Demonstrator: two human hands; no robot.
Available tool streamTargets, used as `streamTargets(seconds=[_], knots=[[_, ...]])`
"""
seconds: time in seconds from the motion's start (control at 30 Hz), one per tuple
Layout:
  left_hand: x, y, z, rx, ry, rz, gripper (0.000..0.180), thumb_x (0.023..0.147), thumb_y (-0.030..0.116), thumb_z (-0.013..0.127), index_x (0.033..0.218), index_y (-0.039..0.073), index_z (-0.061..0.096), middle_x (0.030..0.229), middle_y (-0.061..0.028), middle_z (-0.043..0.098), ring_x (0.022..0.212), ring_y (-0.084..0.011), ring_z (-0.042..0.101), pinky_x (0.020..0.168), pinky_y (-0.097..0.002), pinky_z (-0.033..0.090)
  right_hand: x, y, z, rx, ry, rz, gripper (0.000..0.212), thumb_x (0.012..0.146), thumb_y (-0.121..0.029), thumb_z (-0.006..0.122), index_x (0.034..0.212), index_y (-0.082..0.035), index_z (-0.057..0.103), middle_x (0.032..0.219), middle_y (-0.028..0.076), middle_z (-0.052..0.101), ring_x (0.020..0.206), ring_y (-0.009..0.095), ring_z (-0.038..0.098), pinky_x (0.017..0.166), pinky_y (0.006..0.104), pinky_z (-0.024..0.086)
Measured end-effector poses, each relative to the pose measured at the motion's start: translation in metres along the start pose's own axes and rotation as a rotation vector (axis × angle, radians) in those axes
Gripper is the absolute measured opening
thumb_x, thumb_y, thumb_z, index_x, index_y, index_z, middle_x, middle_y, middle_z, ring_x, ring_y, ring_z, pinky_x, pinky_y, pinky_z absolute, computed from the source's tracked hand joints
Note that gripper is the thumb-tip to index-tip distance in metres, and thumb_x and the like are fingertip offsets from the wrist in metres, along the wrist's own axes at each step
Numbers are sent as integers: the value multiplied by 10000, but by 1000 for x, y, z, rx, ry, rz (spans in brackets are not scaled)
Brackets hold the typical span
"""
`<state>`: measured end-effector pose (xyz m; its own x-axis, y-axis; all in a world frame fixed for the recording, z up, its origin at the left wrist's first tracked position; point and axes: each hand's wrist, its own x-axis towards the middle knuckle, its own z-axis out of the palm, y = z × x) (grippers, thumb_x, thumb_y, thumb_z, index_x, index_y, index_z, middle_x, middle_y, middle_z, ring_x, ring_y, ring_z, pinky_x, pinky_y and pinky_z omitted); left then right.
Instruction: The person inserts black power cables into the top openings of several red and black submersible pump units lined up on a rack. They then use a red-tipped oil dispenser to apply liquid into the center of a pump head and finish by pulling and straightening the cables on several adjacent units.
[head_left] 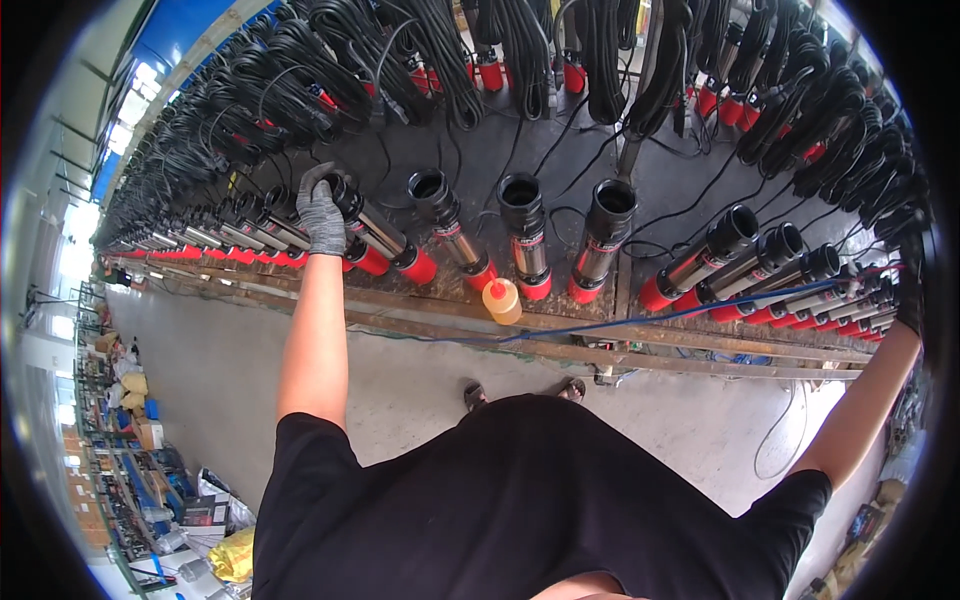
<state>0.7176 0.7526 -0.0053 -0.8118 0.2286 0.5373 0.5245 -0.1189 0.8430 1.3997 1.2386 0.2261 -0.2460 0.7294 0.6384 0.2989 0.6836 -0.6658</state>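
My left hand [320,205], in a grey knit glove, is closed over the black collar of a steel submersible pump [378,235] with a red base. The pump leans on the bench edge among others of its kind. Right of it, three more pumps, one of them the middle pump [525,238], stand apart with their open black tops facing me. My right hand [910,285] reaches to the far right rim of the picture, near a blue hose [640,318]. Its fingers are too dark and cut off to make out.
A squeeze bottle [502,302] of yellowish liquid with a red cap stands at the bench's front edge. Coiled black cables [440,60] hang in rows behind the pumps. Loose cables cross the dark bench top [400,150]. Boxes and bags [205,515] lie at the lower left.
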Motion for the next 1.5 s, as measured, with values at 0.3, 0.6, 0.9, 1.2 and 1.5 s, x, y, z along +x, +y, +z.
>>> streamTargets(seconds=[0.3,0.6,0.9,1.2,1.5], knots=[[-1,-34,-15,-36,1,26,246,1033,66,476,1167,24,678,944,-59,689,847,-151,666,807,-295,531,-61,-160,225,785,-629,319,378,983,-119,626,1334,18,610,1306,132,693,565,53,510,489,191,392],[-3,-34,-2,-29,64,47,252,1070,199,519,1118,23,694,1039,-48,691,950,-152,628,898,-321,501,-23,-137,420,493,-643,705,370,952,-152,696,1310,-70,648,597,6,566,387,124,482,333,288,338],[-6,3,-5,5,18,67,226,1069,187,526,1141,25,666,1002,-30,661,867,-117,603,829,-285,505,-44,-155,436,440,-914,489,309,1032,-272,645,1266,-71,655,956,42,753,602,61,635,451,219,436],[1,-9,-10,48,-36,118,270,1073,211,547,1246,30,647,1027,-71,653,880,-161,606,805,-323,516,-114,-156,381,773,-633,562,344,1067,-378,580,1049,-51,686,787,76,712,526,106,583,483,238,445],[-20,103,72,196,-505,627,299,952,168,675,1212,21,664,1148,-176,674,1078,-353,628,973,-451,492,-134,-139,380,950,-438,526,275,1066,-317,582,1159,-68,651,747,23,626,544,103,559,470,240,424]])
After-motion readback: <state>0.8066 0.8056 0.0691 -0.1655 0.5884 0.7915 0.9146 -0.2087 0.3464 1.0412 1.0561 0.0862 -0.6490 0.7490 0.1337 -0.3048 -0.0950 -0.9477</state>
